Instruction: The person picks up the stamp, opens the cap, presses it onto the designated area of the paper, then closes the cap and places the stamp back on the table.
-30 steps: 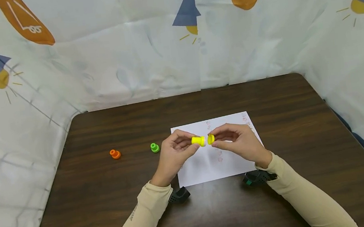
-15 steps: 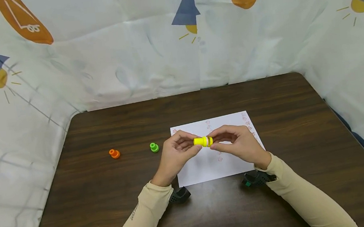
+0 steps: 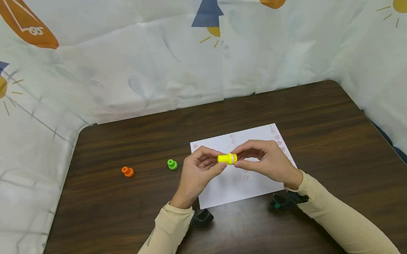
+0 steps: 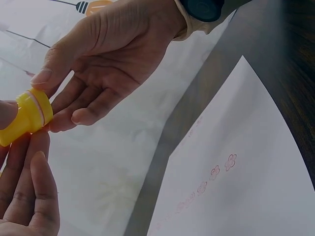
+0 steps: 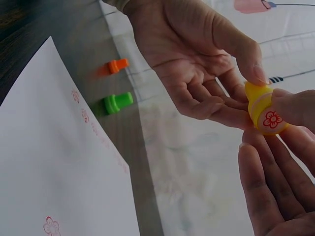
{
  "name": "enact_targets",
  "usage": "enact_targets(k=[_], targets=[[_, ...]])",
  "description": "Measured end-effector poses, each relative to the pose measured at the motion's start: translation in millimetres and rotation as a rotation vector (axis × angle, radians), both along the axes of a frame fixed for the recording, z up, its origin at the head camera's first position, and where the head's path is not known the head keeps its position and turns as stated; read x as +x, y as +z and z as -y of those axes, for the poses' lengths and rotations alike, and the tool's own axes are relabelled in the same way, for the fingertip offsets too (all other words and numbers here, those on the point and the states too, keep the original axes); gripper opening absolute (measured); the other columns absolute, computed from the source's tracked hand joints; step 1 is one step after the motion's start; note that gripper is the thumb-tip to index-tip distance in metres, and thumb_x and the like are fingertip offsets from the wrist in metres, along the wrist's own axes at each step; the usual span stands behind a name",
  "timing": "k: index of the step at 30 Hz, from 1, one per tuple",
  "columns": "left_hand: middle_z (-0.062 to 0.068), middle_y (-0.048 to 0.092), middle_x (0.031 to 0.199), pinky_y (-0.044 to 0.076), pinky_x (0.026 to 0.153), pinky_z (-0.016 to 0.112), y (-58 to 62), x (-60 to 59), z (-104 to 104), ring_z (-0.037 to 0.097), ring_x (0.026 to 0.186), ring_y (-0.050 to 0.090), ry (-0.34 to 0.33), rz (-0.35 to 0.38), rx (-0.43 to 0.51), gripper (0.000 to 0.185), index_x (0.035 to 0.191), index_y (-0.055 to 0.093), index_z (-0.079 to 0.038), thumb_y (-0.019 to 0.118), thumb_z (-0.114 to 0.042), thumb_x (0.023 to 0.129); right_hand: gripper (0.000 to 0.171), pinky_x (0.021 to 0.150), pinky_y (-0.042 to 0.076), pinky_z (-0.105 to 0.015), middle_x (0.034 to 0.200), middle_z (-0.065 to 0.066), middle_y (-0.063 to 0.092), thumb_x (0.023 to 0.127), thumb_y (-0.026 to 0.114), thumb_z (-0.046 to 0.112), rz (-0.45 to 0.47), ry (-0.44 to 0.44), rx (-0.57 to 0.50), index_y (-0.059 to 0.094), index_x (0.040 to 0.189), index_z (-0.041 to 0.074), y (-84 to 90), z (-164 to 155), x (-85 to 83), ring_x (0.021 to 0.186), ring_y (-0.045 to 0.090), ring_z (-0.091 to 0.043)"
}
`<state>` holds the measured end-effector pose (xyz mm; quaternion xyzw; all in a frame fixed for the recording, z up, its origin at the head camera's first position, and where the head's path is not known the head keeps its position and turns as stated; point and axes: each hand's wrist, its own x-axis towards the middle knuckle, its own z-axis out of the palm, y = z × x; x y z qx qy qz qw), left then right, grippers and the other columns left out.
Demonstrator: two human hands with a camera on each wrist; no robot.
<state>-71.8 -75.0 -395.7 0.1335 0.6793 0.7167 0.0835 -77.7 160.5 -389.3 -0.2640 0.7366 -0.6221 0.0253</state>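
A yellow toy stamp (image 3: 224, 159) lies sideways between both hands, raised over the white paper (image 3: 218, 192). My left hand (image 3: 195, 174) pinches its handle end between thumb and fingers. The stamp's yellow cap (image 3: 235, 158) is in the thumb-and-finger grip of my right hand (image 3: 267, 160). Cap and body meet, with a thin pale band (image 4: 36, 103) showing at the seam in the left wrist view. A red flower picture (image 5: 272, 119) marks the cap's round end in the right wrist view.
Left of the paper, a green stamp (image 3: 172, 164) and an orange stamp (image 3: 127, 171) stand on the dark wooden table (image 3: 145, 142). Rows of small red flower prints (image 4: 215, 172) mark the paper. A patterned white curtain (image 3: 126, 77) surrounds the table's back and sides.
One second ago the cap was apart from the stamp's body. The two were brought together by half a second ago, and the gap between them has narrowed slightly since.
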Motion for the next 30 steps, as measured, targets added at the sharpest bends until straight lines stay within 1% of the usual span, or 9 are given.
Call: enact_targets(k=[3,7,13,15,17,21,24,30], targets=[[0.014,0.073,0.113,0.062,0.089,0.024,0.1,-0.2,-0.3,0.009,0.098,0.074,-0.003,-0.001,0.004,0.029,0.112,0.063,0.007,0.077,0.003,0.087,0.032,0.087,0.064,-0.03,0.107,-0.012,0.077,0.085,0.082,-0.001,0.003,0.004,-0.002,0.074,0.114,0.005,0.5,0.2,0.1,0.097,0.075,-0.012],[0.012,0.073,0.112,0.062,0.088,0.023,1.0,0.4,-0.3,0.009,0.098,0.074,-0.009,-0.003,0.011,0.029,0.112,0.063,0.008,0.077,0.003,0.087,0.032,0.088,0.064,-0.029,0.107,-0.013,0.077,0.084,0.082,-0.002,-0.003,0.008,-0.001,0.073,0.115,0.004,1.2,0.9,0.3,0.097,0.075,-0.012],[0.0,0.074,0.108,0.062,0.089,0.023,1.8,1.1,0.1,0.009,0.098,0.074,-0.011,0.007,0.014,0.028,0.111,0.063,0.007,0.077,0.002,0.087,0.033,0.088,0.064,-0.03,0.107,-0.015,0.076,0.084,0.082,-0.002,-0.009,0.007,0.001,0.073,0.116,0.003,1.6,1.4,0.8,0.096,0.075,-0.011],[-0.002,0.074,0.107,0.062,0.089,0.024,1.9,1.2,0.0,0.009,0.098,0.074,-0.011,0.009,0.011,0.028,0.111,0.063,0.006,0.077,0.001,0.087,0.033,0.088,0.064,-0.03,0.107,-0.014,0.076,0.084,0.082,-0.002,-0.006,0.006,0.002,0.073,0.115,0.003,1.3,1.5,1.0,0.096,0.075,-0.011],[0.001,0.075,0.108,0.062,0.089,0.024,1.9,1.2,-0.1,0.009,0.098,0.074,-0.011,0.009,0.005,0.028,0.111,0.063,0.006,0.077,0.001,0.087,0.032,0.088,0.064,-0.03,0.107,-0.014,0.077,0.084,0.082,-0.002,-0.007,0.005,0.005,0.074,0.115,0.004,0.9,1.7,1.1,0.096,0.075,-0.011],[0.018,0.073,0.114,0.063,0.087,0.024,1.4,1.2,-0.2,0.009,0.097,0.075,-0.013,0.006,-0.011,0.028,0.111,0.064,0.006,0.077,0.0,0.088,0.031,0.088,0.064,-0.029,0.107,-0.016,0.077,0.085,0.081,-0.001,-0.011,0.006,0.007,0.074,0.115,0.003,0.4,2.3,1.4,0.095,0.075,-0.011],[0.026,0.071,0.117,0.062,0.087,0.023,0.8,1.1,-0.5,0.008,0.097,0.074,-0.01,0.01,-0.029,0.028,0.111,0.064,0.005,0.077,-0.001,0.088,0.03,0.088,0.064,-0.029,0.108,-0.016,0.077,0.086,0.081,-0.001,-0.009,0.002,0.008,0.074,0.115,0.003,-0.2,2.5,1.9,0.095,0.075,-0.011],[0.024,0.072,0.116,0.062,0.086,0.023,2.0,1.5,-0.7,0.009,0.096,0.075,-0.008,0.015,-0.064,0.027,0.112,0.065,0.003,0.078,-0.003,0.089,0.029,0.086,0.065,-0.031,0.108,-0.014,0.077,0.085,0.082,0.002,0.016,-0.021,0.024,0.075,0.113,0.005,-3.0,3.5,1.8,0.094,0.075,-0.011]])
